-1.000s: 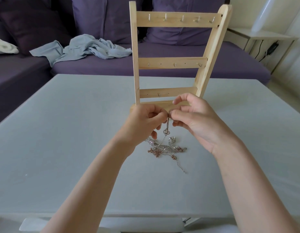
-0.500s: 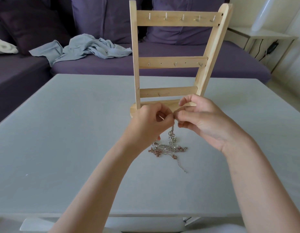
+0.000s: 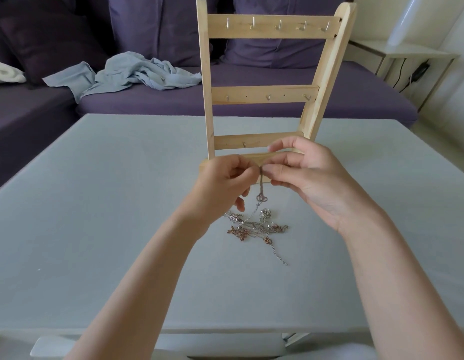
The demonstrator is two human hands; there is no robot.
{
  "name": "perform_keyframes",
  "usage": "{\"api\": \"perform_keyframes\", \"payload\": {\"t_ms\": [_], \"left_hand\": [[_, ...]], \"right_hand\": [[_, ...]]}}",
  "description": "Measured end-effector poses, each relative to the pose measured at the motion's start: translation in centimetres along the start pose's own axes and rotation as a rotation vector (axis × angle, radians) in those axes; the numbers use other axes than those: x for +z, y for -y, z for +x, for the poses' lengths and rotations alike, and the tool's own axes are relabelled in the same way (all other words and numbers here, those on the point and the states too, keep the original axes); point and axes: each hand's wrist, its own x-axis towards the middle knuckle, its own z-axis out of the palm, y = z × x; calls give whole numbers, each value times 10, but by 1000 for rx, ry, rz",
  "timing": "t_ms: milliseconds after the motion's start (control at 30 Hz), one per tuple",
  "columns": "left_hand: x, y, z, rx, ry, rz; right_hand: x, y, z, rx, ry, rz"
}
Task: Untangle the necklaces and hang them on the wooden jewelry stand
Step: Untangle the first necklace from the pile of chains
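Necklaces (image 3: 254, 226) lie in a silver and rose-gold knot on the desk (image 3: 95, 216), just in front of the wooden jewelry stand (image 3: 264, 94), and one strand (image 3: 261, 187) rises out of the heap, a small ring-shaped pendant dangling on it. Both hands meet at its top: the left hand (image 3: 223, 188) pinches the chain, the right hand (image 3: 308, 178) pinches it too, fingertips touching or nearly so. Lifting it high looks deliberate: the weight of the pile should pull the strand straight and show where it is snagged. The stand is upright right behind the hands, every hook on its three rails bare, so nothing is hung yet. Beyond it, a purple sofa (image 3: 251, 105) carries a crumpled pale-blue cloth (image 3: 132, 74); a white side table (image 3: 407, 55) stands at the right.
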Motion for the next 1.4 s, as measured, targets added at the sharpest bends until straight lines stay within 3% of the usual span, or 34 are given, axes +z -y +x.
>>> {"api": "perform_keyframes", "payload": {"t_ms": [233,533,933,1200,1333,1400], "left_hand": [[2,-1,-1,1,30,52],[-3,-3,-3,0,44,-194],[-1,2,-3,-78,80,-100],[-7,3,0,-167,113,-413],[-9,5,1,-162,79,-559],[-7,5,0,-121,39,-494]], "right_hand": [[1,-2,1,25,14,-50],[1,1,1,-34,-10,24],[5,-3,3,-32,-39,27],[7,0,2,-28,-90,64],[7,1,0,30,-20,87],[7,0,-1,59,34,59]]}}
